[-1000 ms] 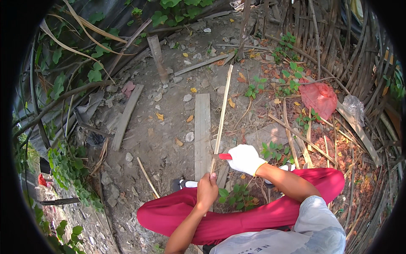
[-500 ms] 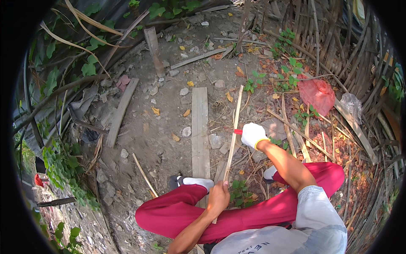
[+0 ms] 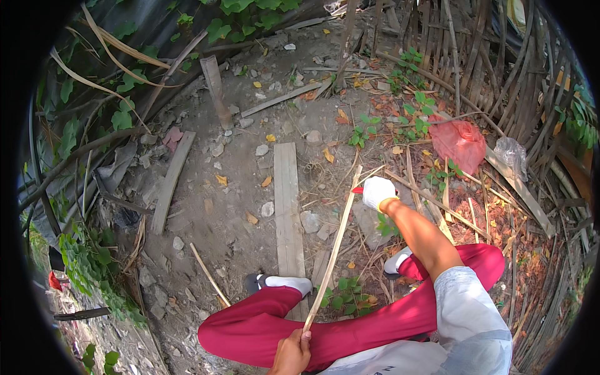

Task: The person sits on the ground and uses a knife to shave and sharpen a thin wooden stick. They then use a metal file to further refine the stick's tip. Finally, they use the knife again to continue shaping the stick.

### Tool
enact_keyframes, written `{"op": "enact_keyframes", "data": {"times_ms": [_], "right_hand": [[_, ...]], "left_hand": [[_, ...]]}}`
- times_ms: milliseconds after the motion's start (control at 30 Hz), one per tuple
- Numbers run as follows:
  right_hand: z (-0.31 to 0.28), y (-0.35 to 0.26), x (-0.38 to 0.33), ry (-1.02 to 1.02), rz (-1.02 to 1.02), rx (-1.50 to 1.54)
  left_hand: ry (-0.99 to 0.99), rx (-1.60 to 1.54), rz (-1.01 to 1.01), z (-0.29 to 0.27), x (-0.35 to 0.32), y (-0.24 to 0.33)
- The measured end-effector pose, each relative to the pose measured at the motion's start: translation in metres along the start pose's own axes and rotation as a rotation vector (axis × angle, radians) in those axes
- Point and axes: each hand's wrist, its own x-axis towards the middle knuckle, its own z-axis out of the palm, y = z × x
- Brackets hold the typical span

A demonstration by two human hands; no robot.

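Left hand [image 3: 291,354] fisted around bamboo strip [image 3: 333,250]; gloved right hand [image 3: 379,192] (seemingly clenched) grips its top

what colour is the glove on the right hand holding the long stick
White with a red tip and yellowish cuff, on the right hand gripping the long pale bamboo strip; the head view shows it.

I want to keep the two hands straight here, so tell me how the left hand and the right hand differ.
The left hand is bare; the right hand wears a white glove with a red patch. The left hand grips the near end of the long thin stick, close to the body above the red trousers; the right hand holds its far end, arm stretched out. Both are closed on the same stick.
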Motion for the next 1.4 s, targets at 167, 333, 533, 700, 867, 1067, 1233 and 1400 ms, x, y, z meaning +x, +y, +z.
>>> {"op": "enact_keyframes", "data": {"times_ms": [167, 333, 533, 700, 867, 1067, 1233, 1400], "right_hand": [[0.020, -0.007, 0.012, 0.091, 0.016, -0.091], [0.024, -0.027, 0.011, 0.064, -0.002, -0.046], [0.036, 0.076, 0.032, -0.079, 0.414, 0.055], [0.023, 0.135, 0.008, -0.021, 0.521, 0.256], [-0.010, 0.026, -0.042, -0.119, 0.067, 0.485], [-0.069, -0.103, -0.118, -0.150, -0.338, 0.502], [-0.055, -0.117, -0.126, -0.202, -0.425, 0.354], [-0.049, -0.121, -0.122, -0.153, -0.436, 0.260]], "left_hand": [[-0.209, -0.020, -0.336, -0.025, -0.028, 0.008], [-0.148, -0.031, -0.298, -0.016, -0.045, -0.013], [0.021, -0.097, -0.276, -0.049, -0.075, 0.025], [0.089, -0.286, -0.282, -0.051, -0.030, 0.006], [-0.123, -0.992, -0.499, -0.045, 0.039, 0.030], [-0.168, -1.291, -0.480, -0.003, 0.117, 0.050], [-0.218, -1.377, -0.467, 0.014, 0.148, 0.056], [-0.199, -1.284, -0.448, 0.020, 0.151, 0.054]]}}
